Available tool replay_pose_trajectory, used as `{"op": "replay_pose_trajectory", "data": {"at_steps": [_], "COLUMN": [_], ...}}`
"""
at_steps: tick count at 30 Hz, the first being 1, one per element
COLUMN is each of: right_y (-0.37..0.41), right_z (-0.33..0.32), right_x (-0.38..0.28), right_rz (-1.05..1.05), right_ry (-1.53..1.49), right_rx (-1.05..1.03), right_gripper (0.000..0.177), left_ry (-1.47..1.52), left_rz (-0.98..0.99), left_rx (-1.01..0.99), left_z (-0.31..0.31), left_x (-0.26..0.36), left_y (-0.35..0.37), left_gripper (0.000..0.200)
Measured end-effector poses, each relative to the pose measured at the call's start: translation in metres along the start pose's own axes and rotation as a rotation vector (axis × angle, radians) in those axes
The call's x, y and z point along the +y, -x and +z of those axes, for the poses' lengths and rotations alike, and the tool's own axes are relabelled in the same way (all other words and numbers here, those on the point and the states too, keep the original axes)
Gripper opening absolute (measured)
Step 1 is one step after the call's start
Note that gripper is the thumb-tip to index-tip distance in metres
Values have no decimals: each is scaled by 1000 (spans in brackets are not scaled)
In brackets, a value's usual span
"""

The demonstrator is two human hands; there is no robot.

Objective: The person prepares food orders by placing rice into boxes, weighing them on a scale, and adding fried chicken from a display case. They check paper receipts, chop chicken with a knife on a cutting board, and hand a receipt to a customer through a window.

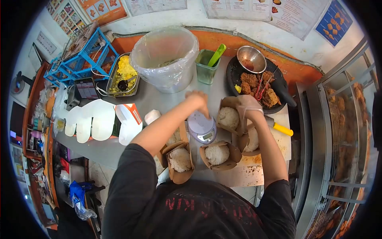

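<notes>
My left hand (pixel 198 102) hangs over the round kitchen scale (pixel 201 124), its fingers stretched downward and holding nothing. The scale's platform is bare. My right hand (pixel 249 106), in a clear plastic glove, is closed on the side of a brown paper box of rice (pixel 229 118); its fingertips are partly hidden. Nearer my body stand more open rice boxes: one in the middle (pixel 218 154), one at the left (pixel 180 160) and one under my right forearm (pixel 252 140). Others lie partly behind my left arm.
A plastic-lined bucket (pixel 164 63) stands at the back beside a green container (pixel 206 67). A black mortar (pixel 234 79) holds fried chicken (pixel 270 97), red tongs and a steel bowl (pixel 251 59). A yellow-handled knife (pixel 281 128) lies right. White cartons (pixel 101 119) stand left.
</notes>
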State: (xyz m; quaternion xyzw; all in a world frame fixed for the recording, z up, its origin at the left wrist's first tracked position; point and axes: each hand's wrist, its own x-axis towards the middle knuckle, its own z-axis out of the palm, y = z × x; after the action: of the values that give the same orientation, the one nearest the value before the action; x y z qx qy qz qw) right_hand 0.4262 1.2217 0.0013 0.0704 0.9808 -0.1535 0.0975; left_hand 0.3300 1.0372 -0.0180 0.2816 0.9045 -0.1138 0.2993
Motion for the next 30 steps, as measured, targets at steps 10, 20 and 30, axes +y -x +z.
{"op": "replay_pose_trajectory", "data": {"at_steps": [10, 20, 30], "right_y": [-22, -11, -27], "right_z": [-40, -44, -30], "right_x": [38, 9, 37], "right_rz": [20, 135, 124], "right_ry": [-336, -278, -266], "right_rx": [265, 237, 271], "right_gripper": [32, 30, 31], "left_ry": [-102, 4, -206], "left_rz": [467, 535, 407], "left_rx": [241, 324, 43], "left_z": [28, 59, 59], "left_x": [0, -4, 22], "left_y": [-39, -36, 2], "left_gripper": [86, 95, 116]}}
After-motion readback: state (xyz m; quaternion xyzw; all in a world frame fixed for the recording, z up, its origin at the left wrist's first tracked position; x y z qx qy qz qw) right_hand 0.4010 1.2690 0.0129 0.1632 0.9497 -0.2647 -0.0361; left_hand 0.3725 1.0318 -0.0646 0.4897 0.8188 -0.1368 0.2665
